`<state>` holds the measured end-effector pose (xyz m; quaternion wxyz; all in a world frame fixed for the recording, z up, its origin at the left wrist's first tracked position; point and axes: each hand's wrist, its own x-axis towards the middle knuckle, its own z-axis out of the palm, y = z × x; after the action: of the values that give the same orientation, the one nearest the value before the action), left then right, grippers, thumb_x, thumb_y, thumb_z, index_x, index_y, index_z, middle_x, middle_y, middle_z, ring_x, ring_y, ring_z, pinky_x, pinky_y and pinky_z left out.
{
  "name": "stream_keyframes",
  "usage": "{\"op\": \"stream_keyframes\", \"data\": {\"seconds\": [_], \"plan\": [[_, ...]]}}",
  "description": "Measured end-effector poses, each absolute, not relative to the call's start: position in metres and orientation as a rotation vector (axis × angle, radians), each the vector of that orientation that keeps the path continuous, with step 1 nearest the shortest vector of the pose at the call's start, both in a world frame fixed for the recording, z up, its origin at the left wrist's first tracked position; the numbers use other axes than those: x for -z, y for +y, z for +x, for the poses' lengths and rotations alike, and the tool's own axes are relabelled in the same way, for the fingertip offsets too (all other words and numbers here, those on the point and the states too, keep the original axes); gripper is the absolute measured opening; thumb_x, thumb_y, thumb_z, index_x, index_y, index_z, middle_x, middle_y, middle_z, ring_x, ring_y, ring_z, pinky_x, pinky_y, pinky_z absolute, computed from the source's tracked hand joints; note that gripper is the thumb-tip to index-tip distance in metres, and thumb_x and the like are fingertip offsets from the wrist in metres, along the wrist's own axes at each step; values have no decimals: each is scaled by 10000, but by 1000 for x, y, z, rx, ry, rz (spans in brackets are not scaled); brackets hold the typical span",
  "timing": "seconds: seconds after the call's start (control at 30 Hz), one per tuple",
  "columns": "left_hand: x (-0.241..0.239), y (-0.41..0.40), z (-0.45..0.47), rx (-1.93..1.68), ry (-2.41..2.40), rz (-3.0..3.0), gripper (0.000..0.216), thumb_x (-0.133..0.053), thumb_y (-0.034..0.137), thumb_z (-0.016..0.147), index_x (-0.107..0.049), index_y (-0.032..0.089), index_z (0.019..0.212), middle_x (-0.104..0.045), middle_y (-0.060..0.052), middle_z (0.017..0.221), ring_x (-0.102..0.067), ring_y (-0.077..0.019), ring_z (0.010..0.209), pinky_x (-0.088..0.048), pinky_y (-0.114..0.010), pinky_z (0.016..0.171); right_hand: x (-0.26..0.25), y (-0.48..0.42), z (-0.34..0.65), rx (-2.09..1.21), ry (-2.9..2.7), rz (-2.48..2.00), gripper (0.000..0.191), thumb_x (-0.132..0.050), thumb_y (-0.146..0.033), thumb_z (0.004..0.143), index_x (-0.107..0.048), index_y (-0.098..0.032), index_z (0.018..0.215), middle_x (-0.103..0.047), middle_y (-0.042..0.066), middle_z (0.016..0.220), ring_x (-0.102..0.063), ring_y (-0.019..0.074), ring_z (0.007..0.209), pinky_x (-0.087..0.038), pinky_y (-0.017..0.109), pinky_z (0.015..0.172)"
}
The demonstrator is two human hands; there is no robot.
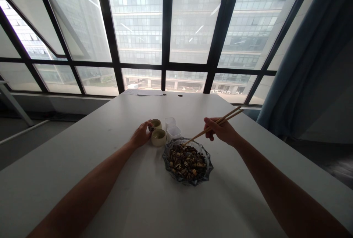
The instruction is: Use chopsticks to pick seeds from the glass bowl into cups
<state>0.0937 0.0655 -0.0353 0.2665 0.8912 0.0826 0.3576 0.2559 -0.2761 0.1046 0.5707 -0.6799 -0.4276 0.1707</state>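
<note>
My right hand (219, 129) grips slim tan wooden chopsticks (199, 135), slanting left towards mottled brown seeds (189, 162) in a scalloped glass bowl (176, 177).

From my end of the feed I read this as an office or meeting room, though which I cannot tell. Under the left grip (141, 134) and right grip (220, 129) spreads a long, plain white desk (132, 208). Far beyond the left grip, paper sheets (149, 93) lie at its far edge, with two dark round openings (180, 95) like cable holes just beside them. Ahead of both grips I see a black-framed window wall (167, 28), ceiling tube lights mirrored in its glass, facing a multi-storey glazed building (138, 21). A blue curtain (298, 58) hangs beyond the right grip, to its right; well left of the left grip stands a white furniture frame (16, 104).
</note>
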Motion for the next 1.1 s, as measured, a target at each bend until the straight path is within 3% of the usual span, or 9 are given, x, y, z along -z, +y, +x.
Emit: {"op": "stream_keyframes", "data": {"seconds": [0.17, 0.43, 0.57, 0.73, 0.87, 1.0, 1.1], "plan": [[35, 65, 93, -983, 220, 2414, 236, -651, 265, 796, -570, 216, 1013, -591, -157, 1430, -580, -312, 1300, -468, -525, 1085, -93, -273, 278, -444, -773, -1425, 590, -812, -717, 618, -650, -150, 601, -611, 39, 434, -515, 108, 329, -437, 211, 323], [33, 63, 92, -1021, 231, 2444, 217, -644, 189, 778, -572, 215, 981, -607, -157, 1408, -594, -303, 1281, -476, -529, 1076, -89, -274, 287, -555, -520, -1338, 387, -732, -412, 877, -626, -143, 619, -596, 23, 444, -494, 84, 326, -448, 184, 335], [32, 62, 92, -1029, 225, 2455, 211, -653, 184, 781, -570, 215, 972, -608, -159, 1407, -599, -304, 1277, -478, -528, 1074, -93, -274, 282, -565, -489, -1335, 374, -681, -356, 923, -620, -142, 622, -590, 24, 441, -475, 79, 320, -444, 183, 336], [32, 63, 92, -1038, 225, 2449, 205, -655, 184, 786, -574, 218, 971, -614, -152, 1401, -601, -295, 1274, -484, -522, 1070, -93, -272, 281, -527, -532, -1308, 368, -746, -415, 857, -625, -149, 634, -598, 19, 453, -482, 85, 338, -458, 199, 350], [32, 62, 92, -1026, 242, 2436, 229, -663, 177, 772, -590, 217, 985, -621, -140, 1395, -598, -291, 1279, -485, -508, 1077, -89, -268, 276, -273, -580, -1289, 449, -771, -560, 784, -629, -160, 638, -606, 24, 455, -525, 111, 363, -457, 219, 354], [29, 58, 92, -1015, 277, 2427, 227, -672, 179, 769, -614, 222, 985, -619, -114, 1407, -590, -294, 1292, -486, -497, 1083, -82, -253, 261, 81, -675, -1313, 540, -690, -688, 793, -642, -168, 660, -655, 45, 510, -563, 123, 381, -476, 238, 387], [28, 56, 92, -995, 300, 2435, 231, -682, 183, 770, -618, 219, 989, -612, -121, 1417, -579, -306, 1306, -485, -496, 1085, -77, -230, 254, 151, -757, -1385, 579, -619, -739, 816, -637, -179, 668, -662, 46, 518, -579, 133, 391, -475, 246, 397]]}}
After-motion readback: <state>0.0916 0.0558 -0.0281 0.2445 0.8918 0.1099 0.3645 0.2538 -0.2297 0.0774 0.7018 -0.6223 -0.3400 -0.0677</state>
